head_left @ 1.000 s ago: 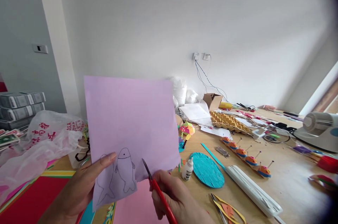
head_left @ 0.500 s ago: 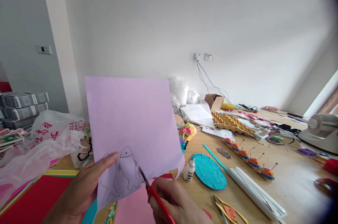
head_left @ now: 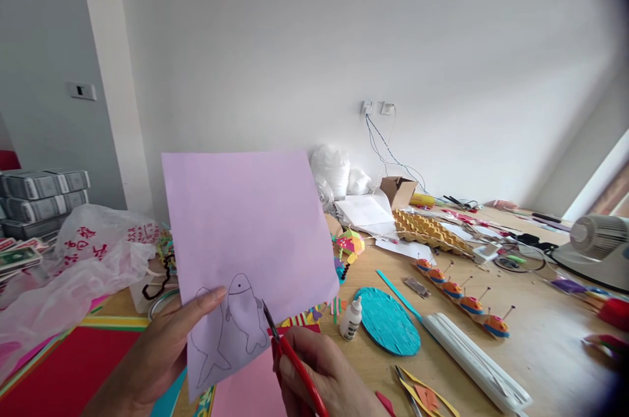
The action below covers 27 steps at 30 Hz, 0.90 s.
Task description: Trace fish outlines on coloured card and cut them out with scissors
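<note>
My left hand [head_left: 157,355] holds up a lilac sheet of paper [head_left: 246,227] by its lower left part, thumb lying across a pencil drawing of two fish [head_left: 230,325]. My right hand [head_left: 324,374] grips red-handled scissors [head_left: 289,355]. Their blades point up and left and sit in the sheet's bottom edge, right beside the right-hand fish. The sheet hides part of the table behind it.
A wooden table [head_left: 540,338] carries a white glue bottle [head_left: 351,318], a teal disc [head_left: 388,320], a row of orange craft pieces [head_left: 459,296], an egg tray [head_left: 427,227], a fan [head_left: 597,250], plastic bags [head_left: 73,266] and red paper [head_left: 59,371].
The sheet has turned slightly and shifted lower and to the right. The scissor blades have closed in on the right-hand fish at the paper's bottom edge.
</note>
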{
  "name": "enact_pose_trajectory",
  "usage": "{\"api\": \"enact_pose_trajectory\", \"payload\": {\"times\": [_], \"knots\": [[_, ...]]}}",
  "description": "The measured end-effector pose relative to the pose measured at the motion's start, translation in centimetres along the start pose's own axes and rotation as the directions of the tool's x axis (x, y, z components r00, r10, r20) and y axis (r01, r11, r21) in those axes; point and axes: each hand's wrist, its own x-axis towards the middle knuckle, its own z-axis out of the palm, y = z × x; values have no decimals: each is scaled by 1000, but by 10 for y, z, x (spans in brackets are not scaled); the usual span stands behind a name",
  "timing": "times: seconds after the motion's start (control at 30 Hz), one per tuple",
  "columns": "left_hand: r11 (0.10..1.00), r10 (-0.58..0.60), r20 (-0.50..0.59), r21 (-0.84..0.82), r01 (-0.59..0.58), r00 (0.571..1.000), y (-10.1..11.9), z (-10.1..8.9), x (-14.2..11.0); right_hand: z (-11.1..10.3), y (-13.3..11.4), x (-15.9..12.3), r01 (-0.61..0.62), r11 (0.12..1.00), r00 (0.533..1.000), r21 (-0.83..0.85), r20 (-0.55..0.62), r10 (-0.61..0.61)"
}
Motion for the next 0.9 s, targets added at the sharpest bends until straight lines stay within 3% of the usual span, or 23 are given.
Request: {"api": "enact_pose_trajectory", "payload": {"times": [0.13, 0.6, 0.9], "knots": [[1000, -6, -19, -16, 6, 1000, 1, 2, -2, 3, 5, 3, 31, 996, 1000, 84, -5, -31], [1000, -21, 0, -9, 21, 1000, 3, 0, -3, 6, 13, 8, 80, 987, 997, 137, -18, -78], [999, -39, 0, 18, 39, 999, 5, -3, -2, 2, 7, 6, 26, 999, 999, -43, -18, -27]]}}
